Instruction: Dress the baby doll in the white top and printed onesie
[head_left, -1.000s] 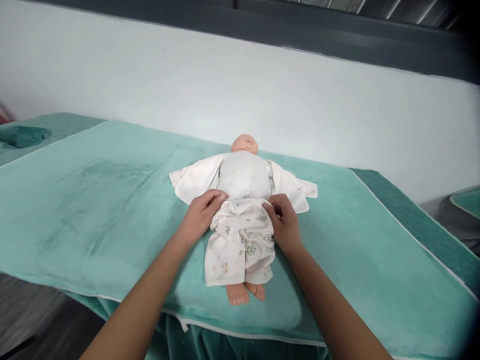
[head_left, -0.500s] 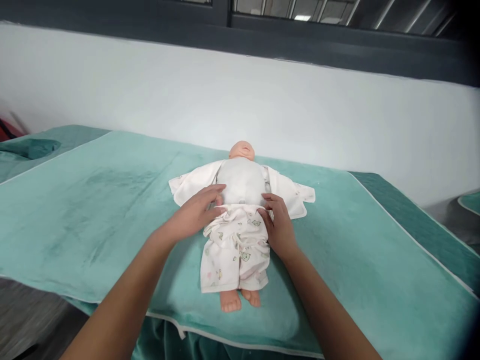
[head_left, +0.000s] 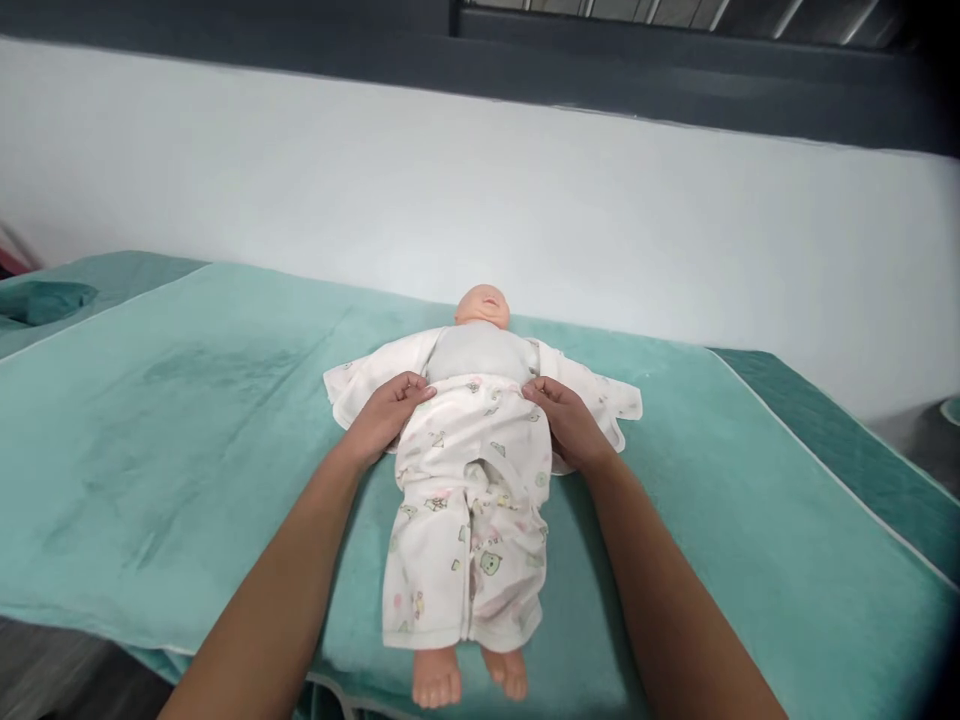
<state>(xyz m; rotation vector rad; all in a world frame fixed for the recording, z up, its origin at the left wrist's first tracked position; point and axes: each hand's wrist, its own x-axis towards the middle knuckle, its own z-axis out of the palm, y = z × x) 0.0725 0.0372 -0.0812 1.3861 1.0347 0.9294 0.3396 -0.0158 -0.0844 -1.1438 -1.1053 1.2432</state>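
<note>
A baby doll (head_left: 484, 350) lies on its back, head toward the wall and bare feet toward me. White printed trousers (head_left: 472, 470) cover its legs and lower belly. My left hand (head_left: 394, 405) pinches the waistband at the doll's hip on the left of the view. On the other side, my right hand (head_left: 559, 410) grips the waistband in the same way. A white printed jacket (head_left: 592, 385) is spread open, its sleeves out to both sides and its front leaving the grey torso bare.
The doll rests on a green blanket (head_left: 225, 430) with white piping, which covers the table. Behind it stands a white wall (head_left: 375, 180) below a dark window frame (head_left: 637, 85). A bundled green cloth (head_left: 45, 300) lies at the far left.
The waistband has moved up the torso toward the chest, and the trousers look longer and smoother. Both hands have gone from loosely spread fingers to a pinch. The view has shifted closer.
</note>
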